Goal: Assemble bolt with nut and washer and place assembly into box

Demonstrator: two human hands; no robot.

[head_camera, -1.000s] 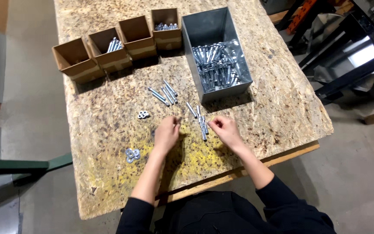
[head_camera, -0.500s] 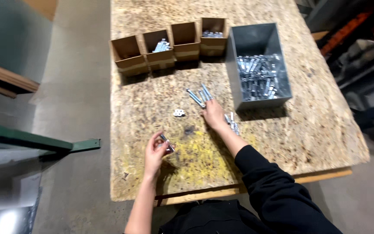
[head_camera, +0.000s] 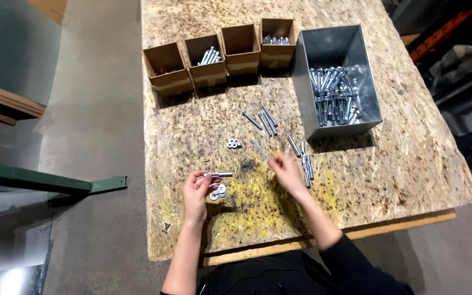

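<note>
My left hand (head_camera: pixel 195 192) pinches a short silver bolt (head_camera: pixel 220 175) by one end and holds it level just above a small heap of washers and nuts (head_camera: pixel 218 192). My right hand (head_camera: pixel 286 172) grips a longer bolt (head_camera: pixel 259 148), blurred, that points up and to the left over the board. Three loose bolts (head_camera: pixel 264 120) lie beyond my hands. A few more bolts (head_camera: pixel 305 161) lie to the right of my right hand. A small cluster of nuts (head_camera: pixel 234 144) sits between them.
The worktop is a chipboard table (head_camera: pixel 400 153) with yellow stains near the front. A grey metal bin (head_camera: pixel 334 60) full of bolts stands at the back right. Several open cardboard boxes (head_camera: pixel 230 52) line the back, some holding fasteners. A green metal frame (head_camera: pixel 39 180) lies on the floor left.
My right hand drew back from the three far bolts with a long bolt in it. My left hand lifted a short bolt by the washer heap. The camera view shifted.
</note>
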